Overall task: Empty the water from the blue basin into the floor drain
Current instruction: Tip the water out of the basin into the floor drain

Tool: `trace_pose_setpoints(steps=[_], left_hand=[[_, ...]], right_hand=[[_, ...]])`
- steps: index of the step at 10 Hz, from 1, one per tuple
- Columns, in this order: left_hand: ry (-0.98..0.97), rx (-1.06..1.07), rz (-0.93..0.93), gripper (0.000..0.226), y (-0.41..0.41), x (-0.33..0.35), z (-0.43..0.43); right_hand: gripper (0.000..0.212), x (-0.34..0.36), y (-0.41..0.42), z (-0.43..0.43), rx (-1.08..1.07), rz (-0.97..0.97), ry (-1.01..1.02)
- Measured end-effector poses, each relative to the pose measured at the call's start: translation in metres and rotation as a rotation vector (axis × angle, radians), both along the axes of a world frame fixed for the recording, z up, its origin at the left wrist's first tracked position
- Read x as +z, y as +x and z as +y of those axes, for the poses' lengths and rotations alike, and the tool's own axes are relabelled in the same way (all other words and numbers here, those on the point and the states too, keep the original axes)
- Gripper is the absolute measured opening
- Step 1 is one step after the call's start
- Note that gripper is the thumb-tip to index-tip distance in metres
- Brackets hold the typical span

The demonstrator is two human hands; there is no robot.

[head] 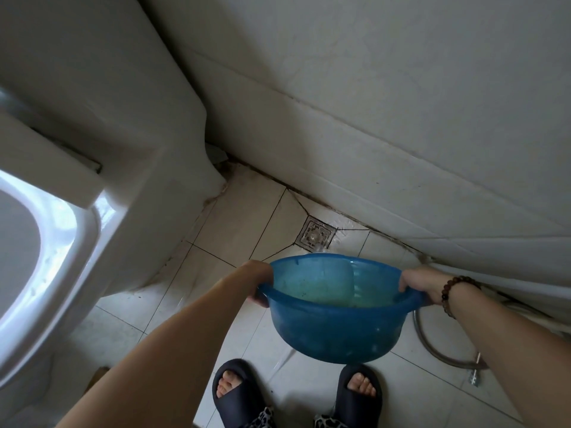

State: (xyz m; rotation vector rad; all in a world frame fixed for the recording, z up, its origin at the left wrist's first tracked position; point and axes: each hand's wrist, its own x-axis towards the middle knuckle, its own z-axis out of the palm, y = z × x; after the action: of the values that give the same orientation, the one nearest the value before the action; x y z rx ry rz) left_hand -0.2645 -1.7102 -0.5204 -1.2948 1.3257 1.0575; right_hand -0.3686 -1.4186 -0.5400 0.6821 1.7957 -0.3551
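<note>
The blue basin [333, 329] is held in the air above the tiled floor, tilted away from me. My left hand [258, 278] grips its left rim and my right hand [423, 284], with a bead bracelet on the wrist, grips its right rim. A little water lies inside against the far wall, and a thin stream spills over the far rim. The square metal floor drain [315, 236] sits just beyond the basin, close to the wall, with wet tiles around it.
A white toilet [61, 230] fills the left side, with its tank against the wall. A tiled wall [401, 103] runs along the right and back. A metal hose [438, 350] lies on the floor at the right. My feet in dark slippers [296, 393] stand below the basin.
</note>
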Motion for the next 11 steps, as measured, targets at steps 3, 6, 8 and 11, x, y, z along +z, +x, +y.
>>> trace_pose_setpoints(steps=[3,6,8,11], left_hand=[[0.067,-0.162,-0.028,0.014,-0.006,0.011,-0.005],[0.042,-0.2,-0.135,0.02,-0.02,0.023,-0.008],[0.036,-0.115,-0.184,0.024,-0.02,0.022,-0.011],[-0.015,-0.194,-0.099,0.028,-0.021,0.03,-0.01]], right_hand=[[0.027,0.021,-0.013,-0.011,0.004,-0.115,-0.019],[0.014,0.031,-0.023,-0.019,0.033,-0.206,-0.025],[0.024,0.03,-0.023,-0.017,-0.036,-0.234,-0.052],[0.01,0.039,-0.019,-0.016,-0.006,-0.142,-0.035]])
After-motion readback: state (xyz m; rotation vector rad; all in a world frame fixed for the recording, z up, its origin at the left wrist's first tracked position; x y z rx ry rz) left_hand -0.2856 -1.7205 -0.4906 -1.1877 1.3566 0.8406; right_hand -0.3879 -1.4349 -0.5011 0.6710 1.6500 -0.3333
